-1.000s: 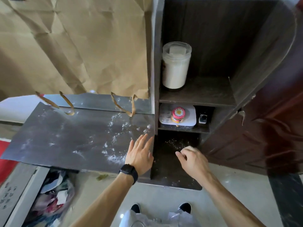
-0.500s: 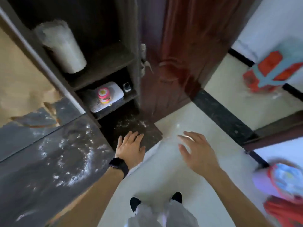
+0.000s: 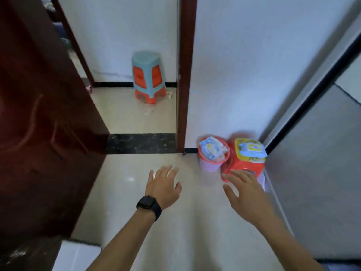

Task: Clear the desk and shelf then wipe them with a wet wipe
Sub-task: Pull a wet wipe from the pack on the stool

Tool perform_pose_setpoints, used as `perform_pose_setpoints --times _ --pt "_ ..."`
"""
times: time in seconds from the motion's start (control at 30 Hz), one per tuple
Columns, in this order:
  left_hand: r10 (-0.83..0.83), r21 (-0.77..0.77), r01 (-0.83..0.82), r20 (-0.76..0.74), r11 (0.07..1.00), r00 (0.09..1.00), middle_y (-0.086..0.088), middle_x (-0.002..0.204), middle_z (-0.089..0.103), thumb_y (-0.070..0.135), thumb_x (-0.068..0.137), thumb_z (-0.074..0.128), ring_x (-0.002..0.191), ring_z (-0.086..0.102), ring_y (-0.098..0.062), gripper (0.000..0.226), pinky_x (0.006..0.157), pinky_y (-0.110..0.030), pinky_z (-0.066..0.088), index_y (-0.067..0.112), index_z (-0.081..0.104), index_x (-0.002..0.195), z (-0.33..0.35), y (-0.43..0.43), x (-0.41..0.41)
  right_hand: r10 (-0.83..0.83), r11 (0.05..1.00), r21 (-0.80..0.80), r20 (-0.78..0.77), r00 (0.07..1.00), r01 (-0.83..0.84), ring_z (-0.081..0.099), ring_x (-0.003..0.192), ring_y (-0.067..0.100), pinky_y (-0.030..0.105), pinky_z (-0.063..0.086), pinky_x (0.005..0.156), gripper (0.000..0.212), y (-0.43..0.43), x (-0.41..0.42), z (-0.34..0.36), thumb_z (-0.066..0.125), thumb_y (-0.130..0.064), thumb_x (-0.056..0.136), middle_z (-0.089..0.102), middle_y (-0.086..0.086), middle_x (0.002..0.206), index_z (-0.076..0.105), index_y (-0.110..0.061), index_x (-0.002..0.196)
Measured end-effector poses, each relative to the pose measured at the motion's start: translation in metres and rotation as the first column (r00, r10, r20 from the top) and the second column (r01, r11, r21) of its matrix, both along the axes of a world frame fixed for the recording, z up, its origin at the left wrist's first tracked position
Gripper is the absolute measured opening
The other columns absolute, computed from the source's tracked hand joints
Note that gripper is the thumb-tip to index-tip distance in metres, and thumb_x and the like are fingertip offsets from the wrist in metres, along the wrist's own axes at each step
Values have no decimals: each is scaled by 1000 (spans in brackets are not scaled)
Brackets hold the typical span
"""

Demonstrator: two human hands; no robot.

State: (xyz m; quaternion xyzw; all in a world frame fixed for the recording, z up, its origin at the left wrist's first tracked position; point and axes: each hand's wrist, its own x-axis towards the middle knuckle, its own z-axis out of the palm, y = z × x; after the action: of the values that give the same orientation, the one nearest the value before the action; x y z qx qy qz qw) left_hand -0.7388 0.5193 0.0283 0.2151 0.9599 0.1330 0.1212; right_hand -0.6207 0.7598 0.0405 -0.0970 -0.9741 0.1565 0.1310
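Down at the lower left, keeps only a powder-streaked corner of the desk (image 3: pixel 19 255) in frame, where a second ago faced the whole dusty top and the shelf with its clutter. Now stands turned to the corner beside the doorway, both arms out over the pale floor tiles (image 3: pixel 175 241). Holds nothing: left hand (image 3: pixel 163 185), smartwatch (image 3: pixel 149 205) at the wrist, spread flat with fingers straight above bare floor; right hand (image 3: pixel 247 196) likewise empty, fingers fanned and stretching forward. Signals, by the look of it, a break from clearing to fetch a wipe, with shelf items unmoved when last seen, so probably leaves clearing unfinished. Just beyond the right fingertips (image 3: pixel 227 176), finds a red box (image 3: pixel 246 166) on the floor against the wall and, on its yellow lid, a blue wet wipe pack (image 3: pixel 253 149), near that hand but not yet touched; cannot tell whether the fingertips already brush the box. Lies well off to the right of the left hand. Beside the box, shows a pink basket (image 3: pixel 212 165) stuffed with more blue-and-white packs, blurred by motion. Further back, takes in the dark red door (image 3: pixel 39 114) swung open at left, a black threshold strip (image 3: pixel 140 143), and through the doorway a blue-and-orange plastic stool (image 3: pixel 148 77) against the far wall.
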Motion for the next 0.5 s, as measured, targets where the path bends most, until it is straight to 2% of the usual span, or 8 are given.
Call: perform_pose_setpoints --times 0.23,0.33,0.4,0.5 --pt "-255 -11 255 -31 967 966 7 150 40 41 91 46 141 32 -16 56 114 -44 20 29 38 145 5 216 -7 -262 965 13 45 964 261 65 105 30 42 55 89 45 181 60 -8 44 -44 86 71 3 114 74 -22 112" --pt "-340 -27 339 -50 940 939 6 145 46 44 86 42 137 38 -18 59 112 -42 27 30 40 144 2 281 -22 -319 948 8 55 946 319 65 103 29 40 54 89 45 242 54 -15 43 -44 85 72 4 113 74 -21 110" --pt "-386 -28 385 -56 922 921 4 145 47 42 88 44 136 40 -21 58 112 -42 26 28 42 143 0 320 -37 -342 939 -6 105 934 345 66 104 29 39 54 89 46 277 41 -20 42 -44 86 72 4 114 74 -20 110" --pt "-404 -55 401 -48 914 914 4 151 41 45 88 39 141 33 -19 58 115 -46 22 31 40 144 -9 374 -74 -338 939 -9 170 926 345 62 115 29 42 50 98 51 330 7 -29 38 -46 87 68 0 122 70 -24 119"
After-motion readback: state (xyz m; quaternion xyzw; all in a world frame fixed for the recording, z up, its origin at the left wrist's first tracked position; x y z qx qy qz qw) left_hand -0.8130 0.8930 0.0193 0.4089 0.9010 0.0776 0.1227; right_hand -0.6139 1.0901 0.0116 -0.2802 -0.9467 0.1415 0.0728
